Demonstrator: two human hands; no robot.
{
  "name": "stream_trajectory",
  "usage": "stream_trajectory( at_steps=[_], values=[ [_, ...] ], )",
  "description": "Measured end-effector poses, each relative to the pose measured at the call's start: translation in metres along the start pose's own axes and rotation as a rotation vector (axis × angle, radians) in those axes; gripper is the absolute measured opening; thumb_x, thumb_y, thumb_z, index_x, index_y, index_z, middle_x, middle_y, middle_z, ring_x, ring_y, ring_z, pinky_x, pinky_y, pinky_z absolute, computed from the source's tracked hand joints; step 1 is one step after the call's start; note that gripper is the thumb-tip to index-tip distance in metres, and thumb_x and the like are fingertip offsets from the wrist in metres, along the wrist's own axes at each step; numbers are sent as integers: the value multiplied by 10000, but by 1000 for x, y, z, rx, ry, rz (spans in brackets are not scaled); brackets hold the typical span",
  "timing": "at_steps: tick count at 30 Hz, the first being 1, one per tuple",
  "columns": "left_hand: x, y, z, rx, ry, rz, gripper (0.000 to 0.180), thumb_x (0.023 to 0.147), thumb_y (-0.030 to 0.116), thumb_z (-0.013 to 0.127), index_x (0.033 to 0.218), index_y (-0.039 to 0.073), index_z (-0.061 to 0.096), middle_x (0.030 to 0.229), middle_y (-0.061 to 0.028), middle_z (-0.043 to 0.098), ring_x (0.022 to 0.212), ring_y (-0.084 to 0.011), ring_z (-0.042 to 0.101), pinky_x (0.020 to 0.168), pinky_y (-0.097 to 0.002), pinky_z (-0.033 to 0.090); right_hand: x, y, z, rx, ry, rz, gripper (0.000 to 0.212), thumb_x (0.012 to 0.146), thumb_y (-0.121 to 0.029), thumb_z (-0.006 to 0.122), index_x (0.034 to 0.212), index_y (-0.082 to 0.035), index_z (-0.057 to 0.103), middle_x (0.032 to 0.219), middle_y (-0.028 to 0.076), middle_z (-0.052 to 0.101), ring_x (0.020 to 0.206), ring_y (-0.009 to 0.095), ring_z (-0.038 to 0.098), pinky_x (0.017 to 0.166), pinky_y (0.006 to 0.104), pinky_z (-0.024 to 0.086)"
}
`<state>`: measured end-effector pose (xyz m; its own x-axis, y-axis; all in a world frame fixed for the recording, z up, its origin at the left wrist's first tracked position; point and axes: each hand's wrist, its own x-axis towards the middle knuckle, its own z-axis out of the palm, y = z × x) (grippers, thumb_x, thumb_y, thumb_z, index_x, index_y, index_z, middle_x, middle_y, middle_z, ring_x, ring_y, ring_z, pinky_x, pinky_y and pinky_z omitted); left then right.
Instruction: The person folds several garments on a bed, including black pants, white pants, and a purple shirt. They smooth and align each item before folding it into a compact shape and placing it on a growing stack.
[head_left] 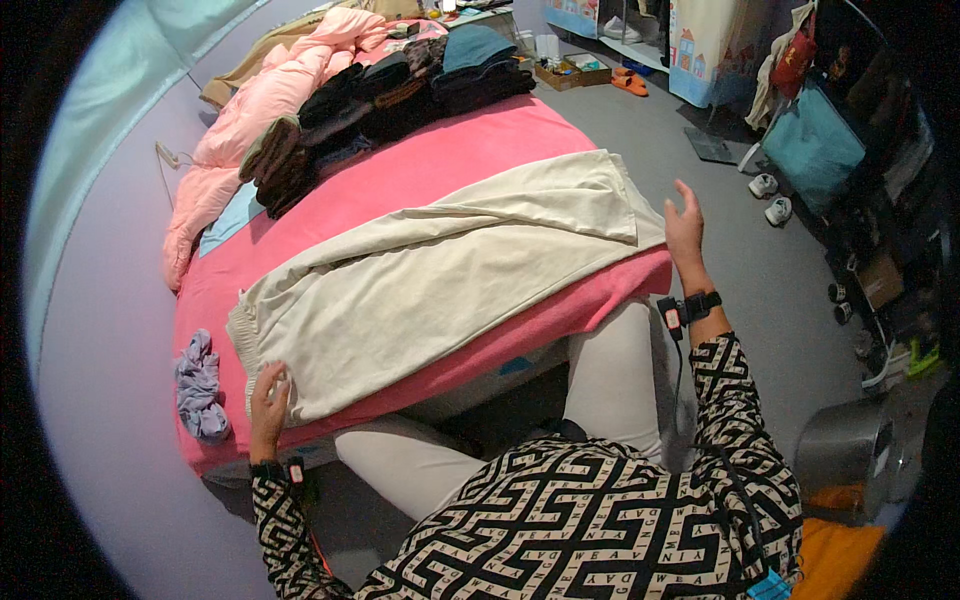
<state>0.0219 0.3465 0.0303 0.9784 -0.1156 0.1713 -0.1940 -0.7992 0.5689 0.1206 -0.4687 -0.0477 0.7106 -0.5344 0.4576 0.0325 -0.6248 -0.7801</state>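
My left hand (268,392) pins the waistband of cream trousers (430,280) flat on the pink bed (440,165); my right hand (684,222) hovers open, holding nothing

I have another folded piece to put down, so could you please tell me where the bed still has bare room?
The pink cover is bare between the dark folded stack and the spread cream trousers, and in a small patch near the lilac scrunched cloth beside the left hand. The head end, with the pink quilt, is crowded.
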Motion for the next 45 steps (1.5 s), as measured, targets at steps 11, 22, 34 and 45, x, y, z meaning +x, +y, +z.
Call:
stream_trajectory(
  at_steps=[11,22,34,45],
  values=[
    [35,-24,82,474,-12,-197,705,944,438,578,1559,197,332,1638,-145,236,1516,-379,155,1184,-588,112,39,-73,28,21,-657,245,823,871,-418,743,1476,14,391,1409,261,506,1243,323,560,990,380,495],
    [47,-23,58,505,-217,-196,774,930,511,564,1574,190,278,1636,-171,217,1513,-398,155,1174,-605,131,-4,-63,9,-588,-528,-243,358,918,-256,641,1214,-55,661,1138,141,678,995,284,679,849,418,530],
    [90,4,55,315,-232,-35,547,904,396,645,1359,101,576,1436,-242,484,1318,-379,474,1068,-451,394,145,-165,45,665,-454,149,311,1053,-250,450,1168,8,580,999,106,686,822,178,713,721,293,589],
    [148,14,15,213,288,129,229,902,133,631,1081,9,700,1017,-178,720,922,-303,699,802,-394,545,144,-236,-8,531,-524,-559,327,1015,-281,610,1254,-59,626,1108,24,673,987,103,642,873,268,541]
  ],
)
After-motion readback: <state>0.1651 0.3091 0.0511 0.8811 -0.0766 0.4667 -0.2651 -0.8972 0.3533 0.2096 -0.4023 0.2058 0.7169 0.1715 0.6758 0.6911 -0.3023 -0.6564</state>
